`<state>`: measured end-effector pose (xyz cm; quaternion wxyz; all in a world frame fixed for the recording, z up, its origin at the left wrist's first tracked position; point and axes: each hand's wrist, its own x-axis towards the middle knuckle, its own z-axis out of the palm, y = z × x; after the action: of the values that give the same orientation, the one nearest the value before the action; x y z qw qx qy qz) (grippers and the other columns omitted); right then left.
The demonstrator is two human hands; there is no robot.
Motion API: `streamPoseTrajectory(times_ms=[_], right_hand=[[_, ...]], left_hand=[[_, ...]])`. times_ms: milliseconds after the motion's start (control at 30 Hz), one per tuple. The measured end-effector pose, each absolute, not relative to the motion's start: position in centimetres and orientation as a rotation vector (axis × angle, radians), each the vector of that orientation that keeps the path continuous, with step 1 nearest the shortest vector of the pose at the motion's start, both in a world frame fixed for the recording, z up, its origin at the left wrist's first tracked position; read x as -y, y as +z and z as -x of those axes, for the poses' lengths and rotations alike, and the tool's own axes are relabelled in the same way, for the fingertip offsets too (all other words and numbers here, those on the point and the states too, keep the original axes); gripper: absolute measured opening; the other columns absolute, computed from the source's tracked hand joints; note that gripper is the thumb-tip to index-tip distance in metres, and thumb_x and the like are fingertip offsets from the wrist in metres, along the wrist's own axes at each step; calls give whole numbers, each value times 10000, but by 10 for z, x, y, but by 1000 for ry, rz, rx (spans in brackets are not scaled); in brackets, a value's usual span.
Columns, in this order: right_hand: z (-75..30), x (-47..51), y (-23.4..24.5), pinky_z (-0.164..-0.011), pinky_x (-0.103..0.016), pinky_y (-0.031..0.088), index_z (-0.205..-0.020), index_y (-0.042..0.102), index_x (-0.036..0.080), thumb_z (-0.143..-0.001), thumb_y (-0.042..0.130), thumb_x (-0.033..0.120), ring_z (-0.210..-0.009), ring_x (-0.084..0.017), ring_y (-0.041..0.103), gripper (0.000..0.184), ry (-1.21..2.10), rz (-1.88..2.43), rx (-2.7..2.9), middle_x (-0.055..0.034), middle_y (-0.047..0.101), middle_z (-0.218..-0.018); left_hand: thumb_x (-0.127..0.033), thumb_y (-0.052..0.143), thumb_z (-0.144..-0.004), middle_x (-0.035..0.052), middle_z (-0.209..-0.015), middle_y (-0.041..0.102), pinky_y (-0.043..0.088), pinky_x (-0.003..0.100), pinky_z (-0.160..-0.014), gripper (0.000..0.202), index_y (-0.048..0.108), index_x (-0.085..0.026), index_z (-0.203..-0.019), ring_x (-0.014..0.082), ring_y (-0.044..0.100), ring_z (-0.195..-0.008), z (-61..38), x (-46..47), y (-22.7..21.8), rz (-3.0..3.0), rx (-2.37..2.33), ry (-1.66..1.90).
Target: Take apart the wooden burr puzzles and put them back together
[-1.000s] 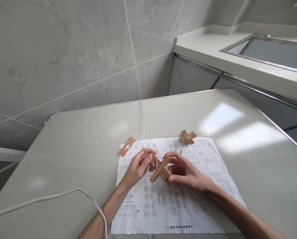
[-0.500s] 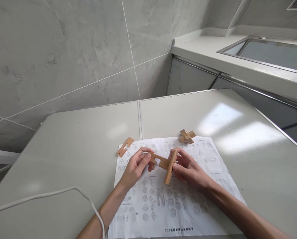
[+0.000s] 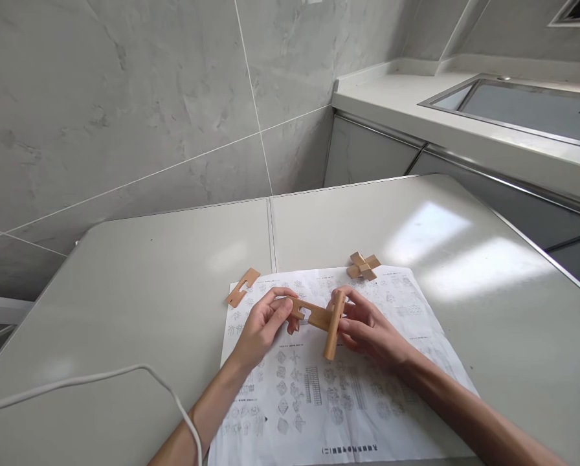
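Observation:
My left hand [image 3: 265,320] pinches the left end of a flat wooden puzzle piece [image 3: 316,315] that has a notch cut in it. The piece's other end meets a round wooden rod [image 3: 335,327], which stands tilted across it. My right hand [image 3: 368,323] grips the rod and that end of the piece; its fingertips are partly hidden behind them. Both are held above a printed instruction sheet [image 3: 314,446]. Another flat notched wooden piece [image 3: 243,288] lies at the sheet's top left corner. Crossed wooden pieces [image 3: 363,266] sit at its top edge, to the right.
A white cable [image 3: 100,375] runs over the table's left side and across my left forearm. The glossy table [image 3: 183,252] has a seam in its middle. Behind it rise a grey tiled wall [image 3: 149,97] and, at right, a white counter [image 3: 377,94] with a recessed glass panel.
The view has shifted very slightly. Both hands keep the same hold, and the notched piece and rod stay joined in nearly the same pose.

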<state>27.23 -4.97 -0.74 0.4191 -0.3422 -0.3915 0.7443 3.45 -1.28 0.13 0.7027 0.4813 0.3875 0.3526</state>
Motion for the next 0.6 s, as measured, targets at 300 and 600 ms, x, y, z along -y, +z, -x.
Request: streamPoseTrajectory(times_ms=[300,600], right_hand=[[-278,49,-20,-487,-234,256,-1064,503,290,-916,754,427,-580,-117,334,322,1780,963,872,45,503,-811],[-274,48,-18,-523,-261,437,-1221,509,290,-1006,658,419,-638,-152,570,291,1283,1235,1128,25,604,-872]], left_hand=[[-523,689,-1018,7,-738,671,461,297,-679,338,621,-206,-1114,153,586,-674,-35,14,1,-1040,-905,855],[-472,627,-1061,27,-871,758,533,344,-786,250,533,-240,-1065,208,740,-823,-49,31,-1,-1393,-1170,908]])
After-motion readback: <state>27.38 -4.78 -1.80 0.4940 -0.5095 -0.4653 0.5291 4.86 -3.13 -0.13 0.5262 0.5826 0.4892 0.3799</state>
